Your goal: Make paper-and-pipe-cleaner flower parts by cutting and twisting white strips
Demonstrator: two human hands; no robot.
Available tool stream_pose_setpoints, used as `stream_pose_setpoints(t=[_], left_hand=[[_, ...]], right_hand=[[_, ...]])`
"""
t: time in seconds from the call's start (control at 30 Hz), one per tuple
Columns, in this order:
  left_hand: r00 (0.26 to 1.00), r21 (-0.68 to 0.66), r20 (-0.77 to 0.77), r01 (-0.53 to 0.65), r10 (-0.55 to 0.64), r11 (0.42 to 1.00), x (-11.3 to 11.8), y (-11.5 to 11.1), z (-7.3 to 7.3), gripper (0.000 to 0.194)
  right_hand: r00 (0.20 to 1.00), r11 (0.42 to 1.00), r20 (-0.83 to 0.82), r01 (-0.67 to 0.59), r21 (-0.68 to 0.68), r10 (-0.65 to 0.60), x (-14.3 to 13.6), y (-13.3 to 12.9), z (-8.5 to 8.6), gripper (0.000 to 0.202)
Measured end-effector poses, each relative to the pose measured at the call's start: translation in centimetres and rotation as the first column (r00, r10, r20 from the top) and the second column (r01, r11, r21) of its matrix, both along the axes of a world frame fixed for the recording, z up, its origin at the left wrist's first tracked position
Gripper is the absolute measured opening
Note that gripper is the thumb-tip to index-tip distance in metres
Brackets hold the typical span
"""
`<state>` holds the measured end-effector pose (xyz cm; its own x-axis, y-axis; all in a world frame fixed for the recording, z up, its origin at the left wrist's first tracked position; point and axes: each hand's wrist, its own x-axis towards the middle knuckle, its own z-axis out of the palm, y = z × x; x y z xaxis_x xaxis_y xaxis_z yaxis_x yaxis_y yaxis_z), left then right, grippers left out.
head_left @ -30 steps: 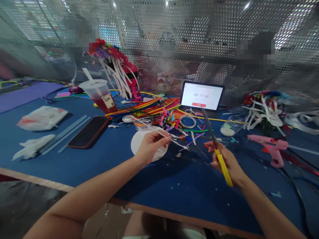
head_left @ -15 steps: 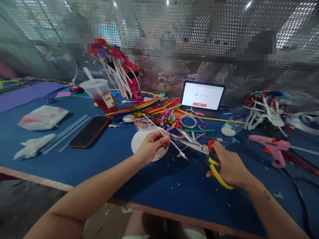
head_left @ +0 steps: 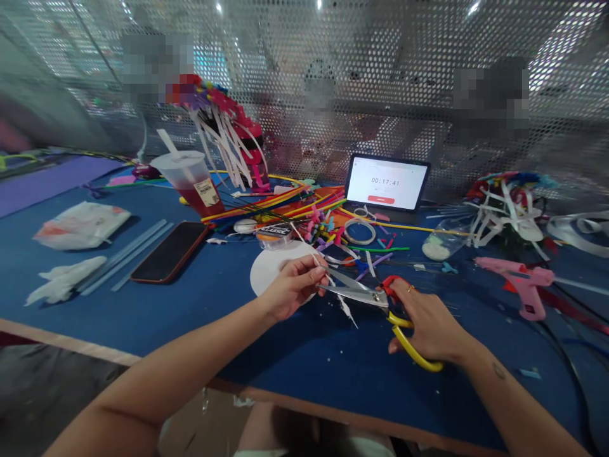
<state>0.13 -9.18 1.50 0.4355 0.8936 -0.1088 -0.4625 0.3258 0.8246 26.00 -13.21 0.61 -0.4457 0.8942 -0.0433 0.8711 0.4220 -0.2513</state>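
Between the fingertips of my left hand [head_left: 297, 285] is a thin white pipe cleaner [head_left: 347, 310]. Its fuzzy end slants down to the right, and the other end sticks up past my fingers. My right hand [head_left: 425, 327] grips scissors [head_left: 380, 298] with yellow and red handles. The blades are apart and point left, with the pipe cleaner at their tips, close to my left fingers; whether they touch it I cannot tell. Under my left hand lies a white round disc [head_left: 264, 270], partly covered by the hand.
Behind my hands lie colourful pipe cleaners [head_left: 285, 206] and a tape roll [head_left: 360, 232]. A phone [head_left: 169, 252] and drink cup [head_left: 193, 184] stand left. A tablet [head_left: 386, 183] shows a timer. To the right are a pink glue gun [head_left: 523, 279] and its cord.
The scissors have moved left and slightly down, their blade tips coming up to the pipe cleaner beside my left fingertips. The pipe cleaner has tilted, its fuzzy end lower.
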Motion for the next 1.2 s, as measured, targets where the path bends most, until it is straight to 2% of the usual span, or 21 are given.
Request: stream_pose_setpoints(t=[0.13,0.37,0.53,0.7,0.8,1.03,1.2], left_hand=[[0.999,-0.019,0.036,0.041,-0.040,0.999,0.04,-0.21,-0.04,0.018],[0.996,-0.012,0.078,0.055,-0.053,0.998,0.31,-0.47,0.05,0.021],[0.995,-0.023,0.080,0.054,-0.052,0.998,0.41,-0.54,0.04,0.022],[0.998,-0.025,0.047,0.052,-0.050,0.998,0.44,-0.63,0.13,0.019],[0.998,-0.034,0.043,0.055,-0.054,0.998,0.44,-0.67,0.16,0.019],[0.996,-0.061,0.067,0.061,-0.057,0.996,0.46,-0.59,0.01,0.019],[0.995,-0.061,0.084,0.062,-0.057,0.996,0.41,-0.36,-0.05,0.019]], right_hand=[[1.000,1.000,-0.004,-0.006,0.027,0.007,0.06,-0.04,-0.19,0.076],[1.000,0.997,0.012,-0.015,0.082,0.014,-0.12,-0.11,-0.43,0.078],[0.997,0.984,0.059,-0.056,0.170,0.047,-0.16,-0.12,-0.56,0.072],[0.993,0.972,0.120,-0.042,0.230,0.015,-0.05,-0.11,-0.83,0.068],[0.994,0.966,0.111,-0.047,0.253,0.020,-0.01,-0.10,-0.88,0.059],[0.996,0.973,0.081,-0.040,0.227,0.022,0.08,0.05,-0.93,0.038],[1.000,0.978,0.005,-0.016,0.207,0.015,-0.05,0.03,-0.76,0.033]])
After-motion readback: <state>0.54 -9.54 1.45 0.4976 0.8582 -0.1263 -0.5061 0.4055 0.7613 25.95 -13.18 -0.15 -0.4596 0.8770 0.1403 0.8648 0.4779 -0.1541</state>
